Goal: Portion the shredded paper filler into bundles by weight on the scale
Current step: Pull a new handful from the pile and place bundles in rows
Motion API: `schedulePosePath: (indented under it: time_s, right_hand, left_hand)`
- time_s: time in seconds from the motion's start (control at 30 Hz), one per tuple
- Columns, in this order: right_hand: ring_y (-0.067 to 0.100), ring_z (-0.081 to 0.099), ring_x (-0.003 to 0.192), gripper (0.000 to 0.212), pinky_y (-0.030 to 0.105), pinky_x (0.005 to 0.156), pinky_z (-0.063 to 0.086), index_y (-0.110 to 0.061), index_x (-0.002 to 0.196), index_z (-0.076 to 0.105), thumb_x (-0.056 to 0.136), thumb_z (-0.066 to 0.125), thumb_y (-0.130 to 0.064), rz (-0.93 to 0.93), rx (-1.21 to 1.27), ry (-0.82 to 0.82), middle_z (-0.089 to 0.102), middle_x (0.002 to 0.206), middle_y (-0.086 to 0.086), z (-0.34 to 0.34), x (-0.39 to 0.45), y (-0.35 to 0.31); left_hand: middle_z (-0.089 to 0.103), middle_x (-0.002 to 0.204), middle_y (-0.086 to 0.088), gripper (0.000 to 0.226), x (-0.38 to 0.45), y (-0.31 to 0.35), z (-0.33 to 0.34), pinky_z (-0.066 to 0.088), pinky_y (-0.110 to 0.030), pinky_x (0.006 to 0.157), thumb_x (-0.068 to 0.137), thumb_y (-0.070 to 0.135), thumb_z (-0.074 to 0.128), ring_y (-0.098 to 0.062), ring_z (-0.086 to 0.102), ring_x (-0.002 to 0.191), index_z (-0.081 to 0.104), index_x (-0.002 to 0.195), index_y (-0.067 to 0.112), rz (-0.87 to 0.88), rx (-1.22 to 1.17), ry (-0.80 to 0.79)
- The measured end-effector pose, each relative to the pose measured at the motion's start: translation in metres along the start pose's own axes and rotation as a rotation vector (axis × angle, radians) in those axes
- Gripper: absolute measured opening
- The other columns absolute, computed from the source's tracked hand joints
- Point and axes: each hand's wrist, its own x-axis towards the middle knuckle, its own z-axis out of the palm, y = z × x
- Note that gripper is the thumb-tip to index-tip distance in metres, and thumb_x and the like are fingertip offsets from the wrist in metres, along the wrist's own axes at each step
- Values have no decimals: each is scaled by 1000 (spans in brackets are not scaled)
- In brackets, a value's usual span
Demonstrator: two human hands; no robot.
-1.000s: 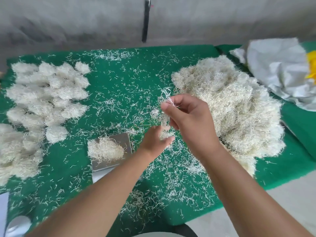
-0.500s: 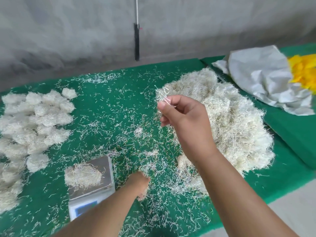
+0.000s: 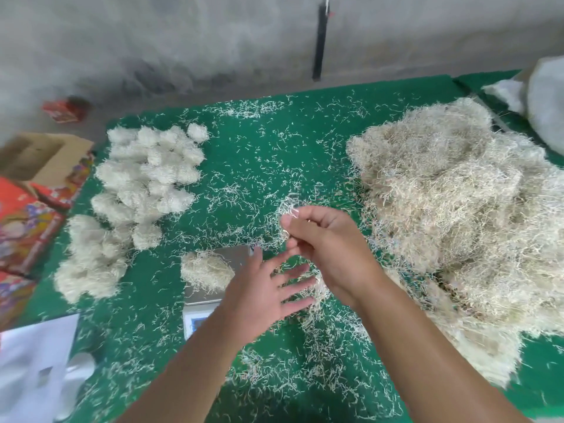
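Now, filler: small tuft on the scale (image 3: 213, 276) (metal pan), featherlight, springy, sheds — pinch it loosely from above.
Right grip: right hand (image 3: 329, 248) pinching a few strands (image 3: 285, 210).
Left grip: left hand (image 3: 262, 297) released, fingers spread.
Bulk heap (image 3: 457, 215): tangled, straw-pale.
Bundles (image 3: 143, 190): fluffy balls on green bench (image 3: 244, 141).

- One large loose heap of pale shredded paper filler (image 3: 457, 209), right edge of the green table (image 3: 244, 154)
- One small filler tuft (image 3: 207, 270) on one silver scale (image 3: 235, 254)
- Finished white filler bundles (image 3: 146, 178), left edge: clumped together, count unclear
- Two bare hands: left hand (image 3: 268, 294), right hand (image 3: 329, 242)
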Motion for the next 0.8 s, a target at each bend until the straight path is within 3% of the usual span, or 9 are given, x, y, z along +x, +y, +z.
schedulePosePath:
  time_s: [0.1,0.13,0.2,0.27,0.33,0.43,0.63,0.73,0.8]
  right_hand:
    - [17,64,61,18,29,59,54,-16,89,76,92,81,-33,98,-40,-115,71,75,7,39,11,29]
    - [17,64,61,22,28,57,54,-11,90,75,93,80,-31,111,-49,-139,71,75,8,52,14,37]
    - [17,68,63,24,28,60,57,-1,95,73,95,78,-25,126,-51,-150,74,77,10,74,22,50]
    - [18,72,68,16,28,68,60,-4,99,75,96,77,-20,134,-70,-132,77,81,11,88,31,58]
    - [16,73,70,9,30,75,63,-9,97,77,97,75,-17,134,-120,-96,77,81,10,100,43,66]
    - [16,70,67,7,31,76,63,-11,93,76,98,73,-15,123,-270,1,76,81,12,112,68,80]
    - [35,76,86,8,52,85,63,-13,93,75,98,74,-19,198,-503,122,77,84,11,131,118,125]
    - [16,71,61,11,34,63,63,-11,96,75,99,72,-21,252,-684,119,78,90,8,137,140,155]
    - [7,56,45,14,24,45,51,-13,110,74,101,68,-22,291,-748,83,77,104,4,138,149,170]
  left_hand:
    - [43,155,-25,61,-24,23,-34,48,-29,106,115,43,16,-4,61,128,39,154,1,72,-141,58]
    - [48,152,-22,62,-30,27,-44,49,-24,103,115,44,19,-4,63,125,37,153,-2,145,-126,35]
    - [69,131,-14,56,-38,32,-68,56,-30,94,108,49,46,-18,70,116,52,141,3,324,-30,129]
    - [77,115,-10,46,-42,41,-91,58,-34,89,96,42,66,-24,73,110,62,125,6,319,-32,180]
    - [77,115,-13,33,-47,51,-114,60,-32,84,96,29,68,-24,74,108,65,120,7,341,39,217]
    - [72,124,-11,24,-51,72,-144,60,-31,88,102,8,61,-21,72,114,66,124,13,412,400,285]
    - [77,109,2,19,-22,107,-192,61,-29,85,95,14,74,-12,76,94,73,112,21,394,602,493]
    - [76,109,-1,21,-4,109,-215,63,-30,81,95,5,70,-17,76,95,73,110,19,376,641,503]
    - [74,110,-4,27,6,107,-227,64,-32,79,94,-4,65,-22,75,98,73,110,18,338,656,495]
